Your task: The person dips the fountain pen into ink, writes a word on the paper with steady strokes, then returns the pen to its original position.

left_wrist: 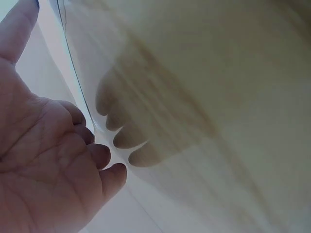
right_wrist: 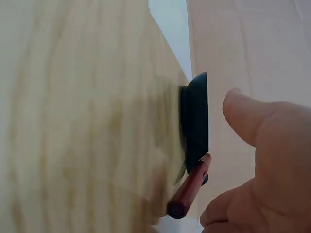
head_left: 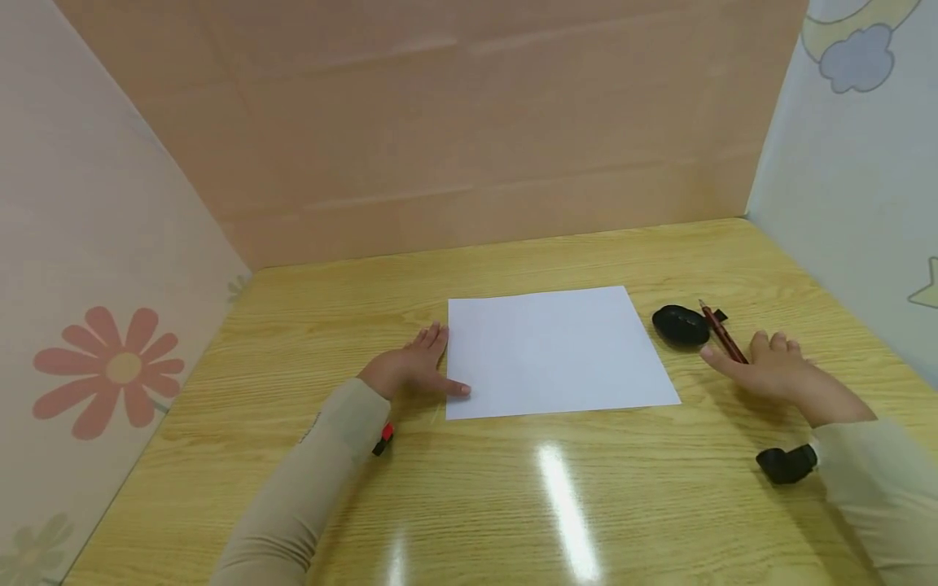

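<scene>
A blank white sheet of paper [head_left: 550,354] lies flat on the wooden table. My left hand [head_left: 414,364] is at the sheet's left edge, its thumb stretched over the lower left corner and its fingertips beside the edge. The left wrist view shows the palm of this hand [left_wrist: 48,160] with bent fingertips close to the tabletop. My right hand [head_left: 784,374] hovers by a dark red pencil [head_left: 723,332], thumb apart from the fingers and nothing gripped. That pencil leans against a glossy black rounded object [head_left: 681,325], its sharpened tip pointing away from me.
The black wrist-camera mount [head_left: 787,464] hangs below my right wrist. A small red and black piece [head_left: 383,439] shows under my left sleeve. Brown paper covers the back wall [head_left: 469,122]; patterned side walls [head_left: 850,163] bound the table [head_left: 330,309].
</scene>
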`<state>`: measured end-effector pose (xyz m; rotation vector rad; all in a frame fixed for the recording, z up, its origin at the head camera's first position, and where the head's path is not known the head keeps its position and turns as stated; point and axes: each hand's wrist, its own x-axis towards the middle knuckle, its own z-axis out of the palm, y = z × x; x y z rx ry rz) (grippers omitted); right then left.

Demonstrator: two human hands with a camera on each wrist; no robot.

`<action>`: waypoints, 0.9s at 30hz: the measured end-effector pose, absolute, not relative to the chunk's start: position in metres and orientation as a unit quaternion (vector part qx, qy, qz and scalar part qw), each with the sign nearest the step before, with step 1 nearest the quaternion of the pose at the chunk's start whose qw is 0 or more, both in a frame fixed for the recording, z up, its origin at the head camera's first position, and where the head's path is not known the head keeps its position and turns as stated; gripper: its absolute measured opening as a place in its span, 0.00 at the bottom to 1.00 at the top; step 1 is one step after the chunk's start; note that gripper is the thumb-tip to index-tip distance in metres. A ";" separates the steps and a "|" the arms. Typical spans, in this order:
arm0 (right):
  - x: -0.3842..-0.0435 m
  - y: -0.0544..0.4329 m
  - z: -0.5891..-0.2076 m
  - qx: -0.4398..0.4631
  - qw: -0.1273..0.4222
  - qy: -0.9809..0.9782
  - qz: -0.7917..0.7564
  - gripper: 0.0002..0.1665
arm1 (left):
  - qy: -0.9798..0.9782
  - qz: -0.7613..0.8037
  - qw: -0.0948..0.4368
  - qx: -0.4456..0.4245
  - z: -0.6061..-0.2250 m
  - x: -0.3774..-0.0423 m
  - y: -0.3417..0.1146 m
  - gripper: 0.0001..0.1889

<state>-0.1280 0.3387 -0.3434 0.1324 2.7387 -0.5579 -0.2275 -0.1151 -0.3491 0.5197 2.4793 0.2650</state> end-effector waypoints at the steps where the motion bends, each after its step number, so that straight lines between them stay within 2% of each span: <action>1: -0.128 0.339 -0.346 0.043 0.163 0.965 -0.198 0.61 | 0.930 0.102 0.294 0.196 -0.349 -0.227 -0.115 0.60; 11: -0.121 0.342 -0.352 0.044 0.095 0.979 -0.175 0.39 | 0.924 0.117 0.298 0.207 -0.350 -0.227 -0.110 0.59; 18: -0.115 0.344 -0.355 0.071 0.070 0.975 -0.197 0.50 | 0.921 0.118 0.309 0.207 -0.349 -0.227 -0.110 0.59; 27: -0.111 0.340 -0.365 0.080 -0.013 0.970 -0.230 0.40 | 0.927 0.094 0.308 0.193 -0.355 -0.230 -0.114 0.58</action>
